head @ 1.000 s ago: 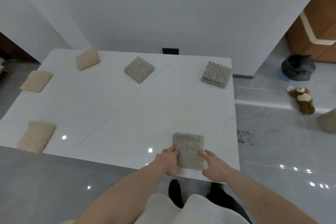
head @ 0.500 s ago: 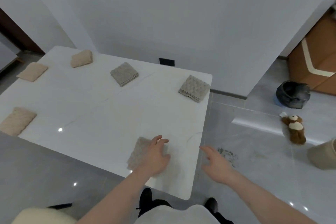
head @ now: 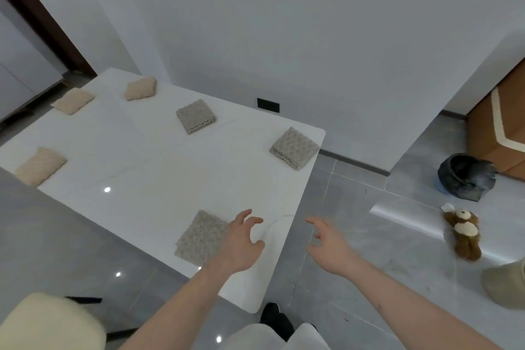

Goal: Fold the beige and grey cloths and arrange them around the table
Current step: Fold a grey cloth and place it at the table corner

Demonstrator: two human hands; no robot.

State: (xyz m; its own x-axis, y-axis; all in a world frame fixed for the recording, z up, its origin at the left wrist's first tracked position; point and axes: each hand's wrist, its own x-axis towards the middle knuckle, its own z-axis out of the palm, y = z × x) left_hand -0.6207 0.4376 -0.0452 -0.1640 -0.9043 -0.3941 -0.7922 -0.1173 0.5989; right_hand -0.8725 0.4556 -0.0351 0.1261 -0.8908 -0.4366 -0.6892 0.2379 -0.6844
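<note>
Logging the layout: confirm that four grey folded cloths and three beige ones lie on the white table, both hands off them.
Wrong count: the head view shows three grey cloths, not four. Three beige cloths lie on the table; left hand and right hand hold nothing.

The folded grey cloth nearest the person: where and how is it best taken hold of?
Probably by the near edge of the folded grey waffle-textured cloth, which lies flat at the rim of the white table. Coming from the person's side, a thumb could slide under while the fingers press on top. Left hand and right hand are both free.
</note>
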